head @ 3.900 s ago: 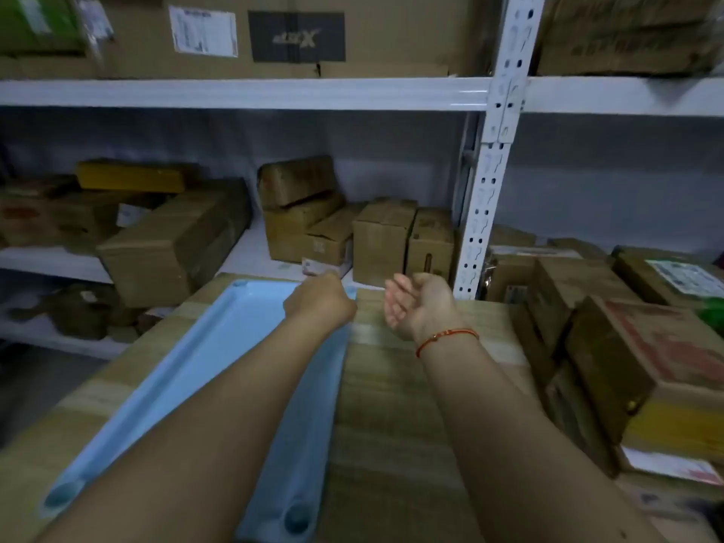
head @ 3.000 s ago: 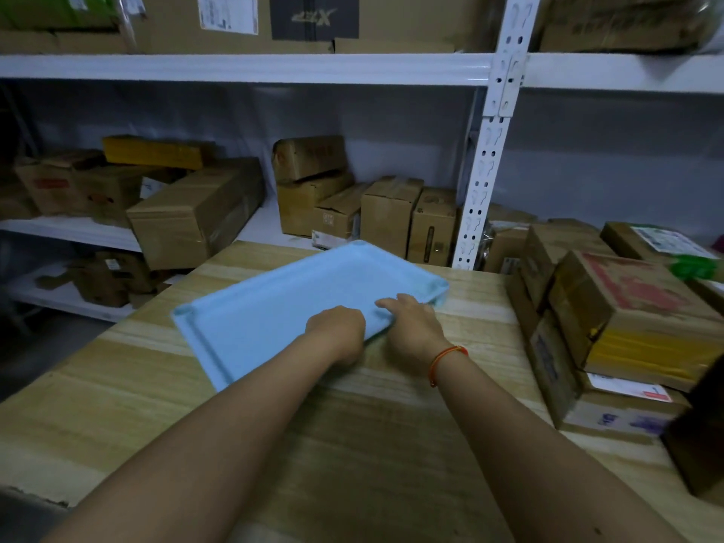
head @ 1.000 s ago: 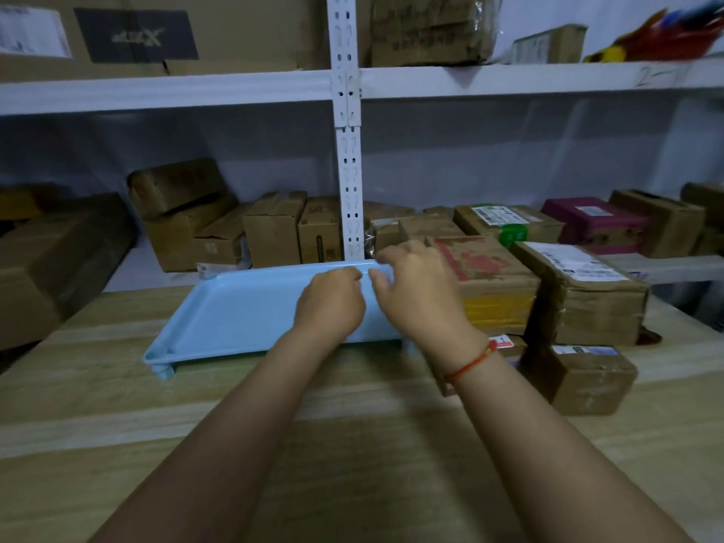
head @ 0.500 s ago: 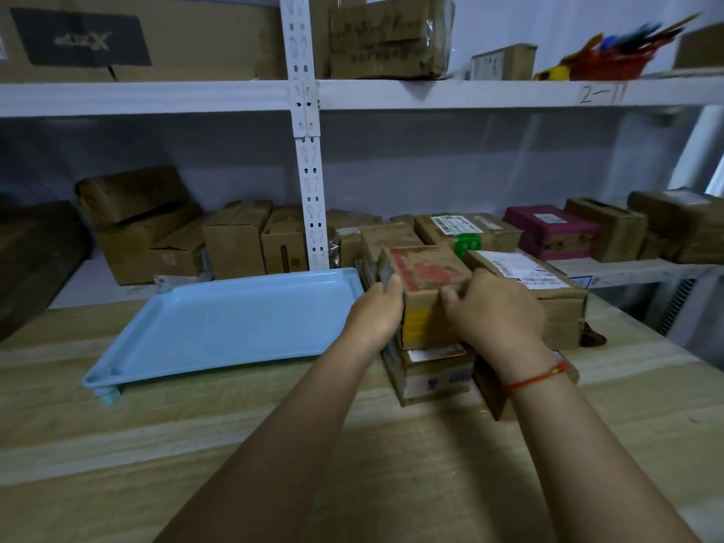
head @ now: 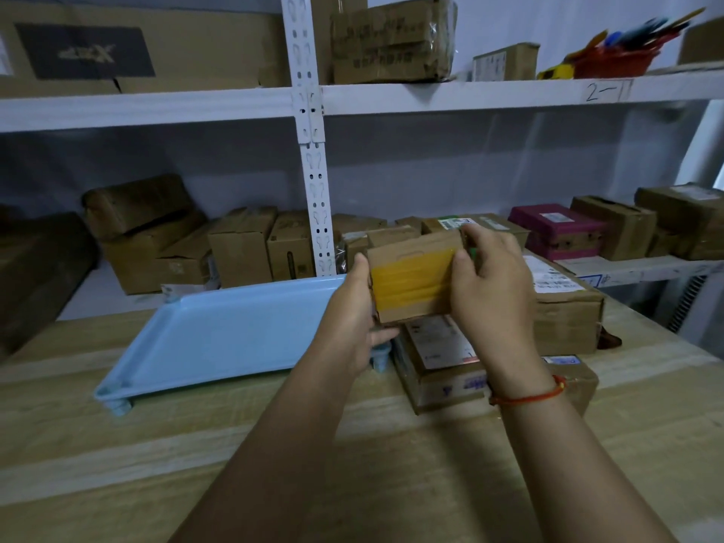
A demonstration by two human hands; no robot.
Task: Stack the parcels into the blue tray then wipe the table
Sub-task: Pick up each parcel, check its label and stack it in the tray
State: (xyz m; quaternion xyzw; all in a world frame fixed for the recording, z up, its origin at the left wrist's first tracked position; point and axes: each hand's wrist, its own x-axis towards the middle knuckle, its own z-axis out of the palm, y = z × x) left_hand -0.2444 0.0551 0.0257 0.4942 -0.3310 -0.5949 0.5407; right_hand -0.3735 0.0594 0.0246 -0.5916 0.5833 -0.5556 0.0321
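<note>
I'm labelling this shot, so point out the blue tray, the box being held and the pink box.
Blue tray [head: 219, 339]: head view, bare floor.
Held box [head: 411, 282]: head view, yellow tape.
Pink box [head: 556, 229]: head view, top face.

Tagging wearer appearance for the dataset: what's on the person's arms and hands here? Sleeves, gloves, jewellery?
Both forearms are bare up to the bottom edge of the picture, with no sleeves showing. No gloves on the left hand or the right hand, and no rings or watch are visible. The only thing worn is a thin red-orange string bracelet around the right wrist.
</note>
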